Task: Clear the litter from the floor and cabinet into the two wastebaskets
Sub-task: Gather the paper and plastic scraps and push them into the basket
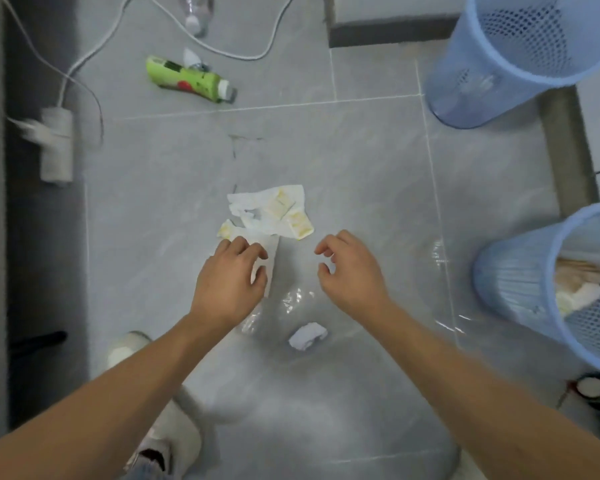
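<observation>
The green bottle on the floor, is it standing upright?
No. The green bottle lies on its side on the grey floor tiles, its white cap pointing toward the right.

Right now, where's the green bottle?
In the head view, the green bottle lies on its side on the floor tiles at upper left, beside the white cable, well beyond both hands and far left of the two wastebaskets.
</observation>
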Available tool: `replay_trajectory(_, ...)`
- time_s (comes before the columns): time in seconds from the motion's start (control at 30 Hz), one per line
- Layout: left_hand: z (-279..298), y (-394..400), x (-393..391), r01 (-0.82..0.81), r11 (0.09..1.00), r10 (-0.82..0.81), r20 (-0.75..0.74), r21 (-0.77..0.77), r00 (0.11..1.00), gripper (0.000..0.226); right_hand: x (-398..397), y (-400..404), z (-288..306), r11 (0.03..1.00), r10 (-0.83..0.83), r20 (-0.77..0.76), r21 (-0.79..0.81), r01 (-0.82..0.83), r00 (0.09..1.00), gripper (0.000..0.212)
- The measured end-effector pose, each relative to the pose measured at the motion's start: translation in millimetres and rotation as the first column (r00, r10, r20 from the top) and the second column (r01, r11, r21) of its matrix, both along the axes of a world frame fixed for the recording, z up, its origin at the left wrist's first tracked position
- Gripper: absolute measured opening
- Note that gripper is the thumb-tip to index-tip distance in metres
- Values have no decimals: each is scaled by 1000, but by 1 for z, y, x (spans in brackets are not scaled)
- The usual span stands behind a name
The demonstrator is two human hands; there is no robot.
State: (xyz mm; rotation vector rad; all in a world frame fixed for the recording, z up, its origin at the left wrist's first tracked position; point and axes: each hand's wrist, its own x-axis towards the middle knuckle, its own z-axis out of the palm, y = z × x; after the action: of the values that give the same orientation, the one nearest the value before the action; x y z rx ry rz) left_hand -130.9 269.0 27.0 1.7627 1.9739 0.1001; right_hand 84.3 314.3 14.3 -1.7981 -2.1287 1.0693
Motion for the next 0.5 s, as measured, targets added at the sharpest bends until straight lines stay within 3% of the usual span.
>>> replay_trajectory(0.13, -33, -2, -44, -112, 991, 111, -16, -69, 994, 30, -46, 16, -40, 996, 88, 50, -17, -87, 995, 28)
replay_trajectory(0.27, -65, 24, -63, -125, 991, 124, -15, -39, 992, 36, -69, 42, -74, 994, 104, 184, 10, -108, 977, 45)
replay_trajectory(0.37, -84, 58, -54, -55, 998, 53, 58, 22, 997, 36, -74, 55, -97, 997, 67, 287, 25, -77, 956, 50)
replay_trajectory(0.5, -110, 104, -24, 133, 991, -133, 159, 14, 978, 47, -69, 61, -119, 996, 76, 291, 30, -88, 954, 45)
